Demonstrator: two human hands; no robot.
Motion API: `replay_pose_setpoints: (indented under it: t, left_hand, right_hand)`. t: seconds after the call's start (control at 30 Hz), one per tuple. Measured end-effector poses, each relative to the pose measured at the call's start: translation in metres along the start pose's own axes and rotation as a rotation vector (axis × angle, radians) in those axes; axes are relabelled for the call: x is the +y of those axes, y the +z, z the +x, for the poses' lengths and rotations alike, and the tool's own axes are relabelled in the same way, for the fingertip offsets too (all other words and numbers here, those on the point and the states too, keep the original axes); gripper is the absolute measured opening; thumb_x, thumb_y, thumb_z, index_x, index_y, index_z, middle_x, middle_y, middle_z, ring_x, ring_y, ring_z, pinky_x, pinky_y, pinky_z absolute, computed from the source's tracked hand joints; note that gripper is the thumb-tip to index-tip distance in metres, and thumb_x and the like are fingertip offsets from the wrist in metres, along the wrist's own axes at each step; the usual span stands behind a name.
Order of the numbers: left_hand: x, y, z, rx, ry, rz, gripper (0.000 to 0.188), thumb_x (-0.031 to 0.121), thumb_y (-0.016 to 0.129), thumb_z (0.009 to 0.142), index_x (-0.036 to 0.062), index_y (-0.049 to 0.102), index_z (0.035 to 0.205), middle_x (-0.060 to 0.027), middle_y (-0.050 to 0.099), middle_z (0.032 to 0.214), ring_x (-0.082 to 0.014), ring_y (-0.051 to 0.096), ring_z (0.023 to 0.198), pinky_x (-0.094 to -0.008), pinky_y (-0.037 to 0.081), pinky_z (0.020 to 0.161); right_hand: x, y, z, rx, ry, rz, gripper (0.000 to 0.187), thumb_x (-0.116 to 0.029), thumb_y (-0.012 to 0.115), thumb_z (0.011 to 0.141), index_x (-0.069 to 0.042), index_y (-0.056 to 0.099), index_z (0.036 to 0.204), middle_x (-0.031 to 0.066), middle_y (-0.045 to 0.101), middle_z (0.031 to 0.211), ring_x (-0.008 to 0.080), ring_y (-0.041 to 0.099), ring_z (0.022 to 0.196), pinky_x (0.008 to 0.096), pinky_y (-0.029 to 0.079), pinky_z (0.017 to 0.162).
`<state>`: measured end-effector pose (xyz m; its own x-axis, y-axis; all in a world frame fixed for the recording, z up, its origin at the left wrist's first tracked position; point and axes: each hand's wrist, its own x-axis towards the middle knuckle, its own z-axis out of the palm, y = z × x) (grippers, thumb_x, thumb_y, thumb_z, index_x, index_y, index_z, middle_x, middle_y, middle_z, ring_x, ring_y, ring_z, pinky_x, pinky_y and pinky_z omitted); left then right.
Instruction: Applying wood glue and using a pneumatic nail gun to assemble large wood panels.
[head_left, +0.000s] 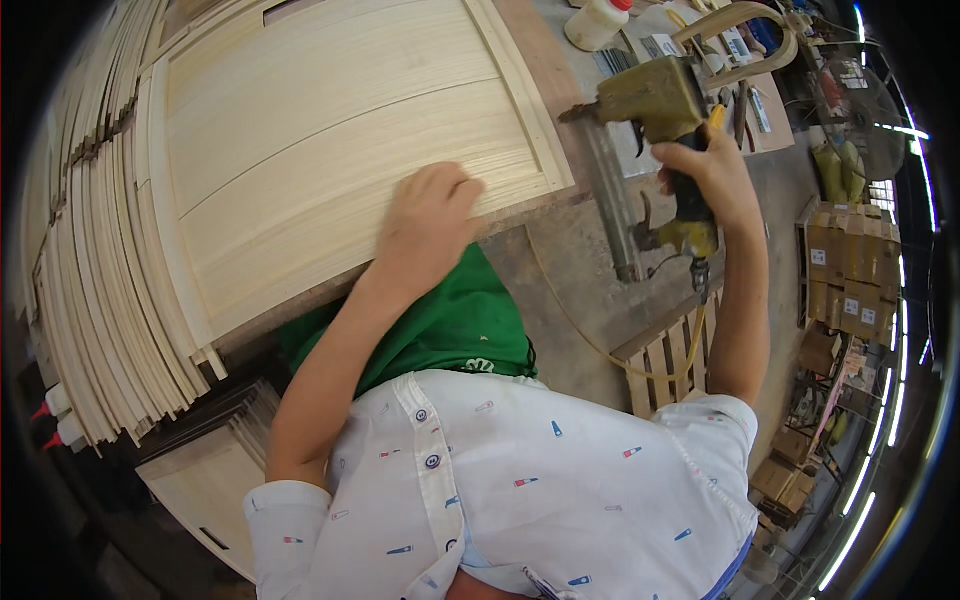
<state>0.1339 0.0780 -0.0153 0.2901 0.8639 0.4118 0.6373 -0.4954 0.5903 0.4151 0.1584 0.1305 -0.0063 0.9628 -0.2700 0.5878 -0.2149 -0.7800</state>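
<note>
A pale wooden framed panel (330, 120) lies flat on the bench in front of me. Over its near edge is my left hand (432, 225), slightly blurred, its fingers curled under; anything in them is hidden. To the right, my right hand (712, 175) is closed around the black grip of an olive-green air nail gun (655, 100). The gun is raised off the panel's right side, with its long magazine (612, 190) toward the panel. A yellow air hose (640, 372) hangs from the grip's lower end.
Stacked thin wooden slats (115, 270) stand along the panel's left side. At the back right are a white jar (597, 24) with a red lid and a curved wooden piece (765, 60). A slatted pallet (668, 350), cardboard boxes (850, 270) and a fan (858, 115) are farther right.
</note>
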Motion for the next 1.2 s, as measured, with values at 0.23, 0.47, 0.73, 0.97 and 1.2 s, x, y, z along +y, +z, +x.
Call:
replay_pose_setpoints:
  t: [0.23, 0.47, 0.73, 0.97, 1.2]
  left_hand:
    - [-0.016, -0.072, -0.072, 0.017, -0.167, 0.199, 0.041, 0.005, 0.076, 0.072, 0.0022, 0.063, 0.110, -0.0130, 0.057, 0.118, -0.0333, 0.052, 0.117, -0.0437, 0.042, 0.098]
    - [-0.022, -0.108, -0.117, 0.090, -0.344, 0.339, 0.043, 0.006, 0.078, 0.070, 0.0027, 0.064, 0.110, -0.0135, 0.057, 0.116, -0.0336, 0.053, 0.116, -0.0426, 0.042, 0.096]
    - [-0.021, -0.111, -0.123, 0.159, -0.400, 0.325, 0.037, 0.008, 0.078, 0.071, 0.0032, 0.066, 0.105, -0.0128, 0.057, 0.108, -0.0330, 0.054, 0.112, -0.0422, 0.045, 0.093]
    - [-0.024, -0.116, -0.122, 0.179, -0.336, 0.311, 0.037, 0.011, 0.078, 0.069, 0.0038, 0.066, 0.103, -0.0098, 0.057, 0.103, -0.0307, 0.056, 0.108, -0.0407, 0.045, 0.091]
    - [-0.012, -0.138, -0.114, 0.162, -0.317, 0.322, 0.037, 0.014, 0.079, 0.067, 0.0034, 0.066, 0.100, -0.0096, 0.056, 0.100, -0.0297, 0.056, 0.105, -0.0403, 0.045, 0.088]
  right_hand:
    - [0.065, -0.038, 0.095, -0.054, 0.037, 0.300, 0.026, -0.019, 0.072, 0.083, 0.004, 0.061, 0.091, 0.0088, 0.061, 0.073, 0.0153, 0.063, 0.057, 0.0265, 0.055, 0.051]
    - [0.112, -0.039, 0.137, -0.059, 0.108, 0.329, 0.028, -0.022, 0.069, 0.087, 0.003, 0.061, 0.097, 0.0109, 0.064, 0.076, 0.0172, 0.064, 0.059, 0.0255, 0.052, 0.052]
    - [0.139, -0.041, 0.134, 0.290, -0.120, -0.489, 0.051, -0.036, 0.063, 0.089, 0.008, 0.063, 0.115, 0.0195, 0.068, 0.109, 0.0307, 0.064, 0.099, 0.0363, 0.047, 0.087]
    - [0.140, -0.031, 0.130, 0.382, -0.197, -0.791, 0.053, -0.036, 0.062, 0.091, 0.007, 0.058, 0.121, 0.0242, 0.064, 0.114, 0.0365, 0.060, 0.107, 0.0406, 0.044, 0.094]
    - [0.057, 0.053, 0.057, 0.042, -0.202, 0.023, 0.047, -0.028, 0.062, 0.094, 0.005, 0.056, 0.127, 0.0173, 0.061, 0.120, 0.0239, 0.059, 0.109, 0.0326, 0.046, 0.093]
